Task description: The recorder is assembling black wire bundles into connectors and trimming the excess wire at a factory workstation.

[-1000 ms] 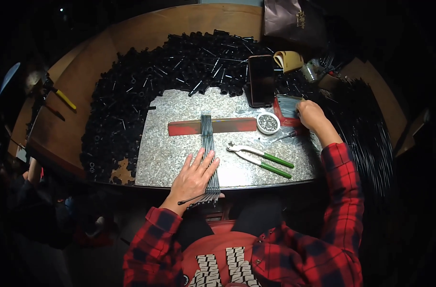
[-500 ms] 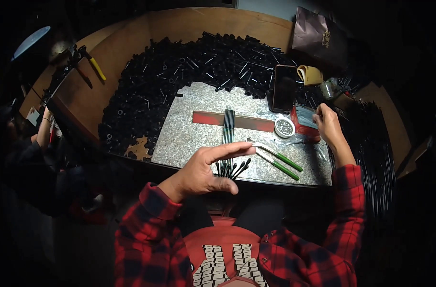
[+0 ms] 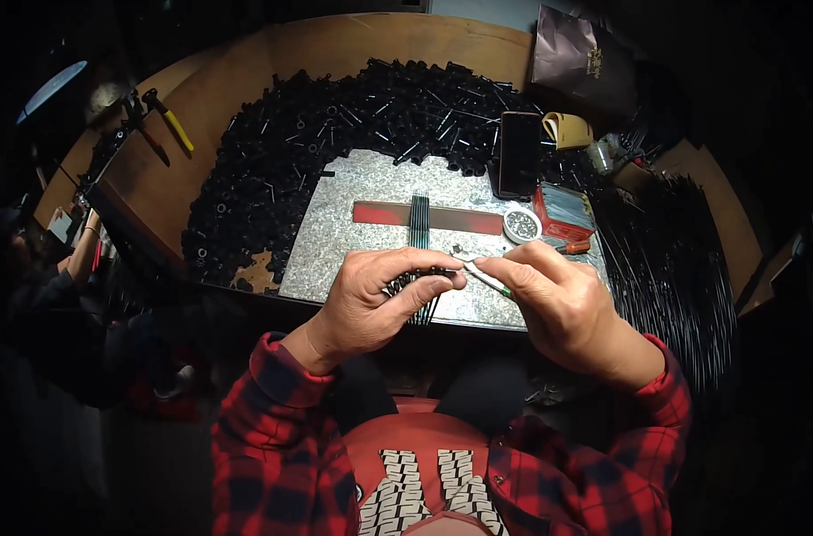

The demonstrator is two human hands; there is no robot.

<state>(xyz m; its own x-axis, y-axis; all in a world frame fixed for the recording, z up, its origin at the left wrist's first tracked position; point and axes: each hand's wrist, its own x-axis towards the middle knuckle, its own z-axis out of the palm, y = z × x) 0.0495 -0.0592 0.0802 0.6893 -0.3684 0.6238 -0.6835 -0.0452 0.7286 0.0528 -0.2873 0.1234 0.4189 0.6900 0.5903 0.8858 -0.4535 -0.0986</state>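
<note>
My left hand (image 3: 371,299) is closed, thumb and forefinger pinching a thin dark piece (image 3: 440,271) that points to the right. My right hand (image 3: 558,299) meets it there, fingertips pressed together close to the piece's end; what they pinch is too small to make out. A bundle of thin dark rods (image 3: 420,219) lies across a red and brown strip (image 3: 379,213) on the speckled slab (image 3: 321,246). The bundle's knobbed near ends are partly behind my left hand. Pliers with green handles (image 3: 506,291) lie on the slab, mostly covered by my right hand.
A large heap of small black parts (image 3: 272,152) surrounds the slab's far and left sides. At right are a white cup of small metal bits (image 3: 522,225), a red box (image 3: 564,210), a phone (image 3: 519,152) and long dark rods (image 3: 683,268). Another person's arm (image 3: 83,250) shows far left.
My right hand has come from the red box leftward to my left fingertips. My left hand has closed from a spread thumb and fingers into a pinch. The view has shifted slightly.
</note>
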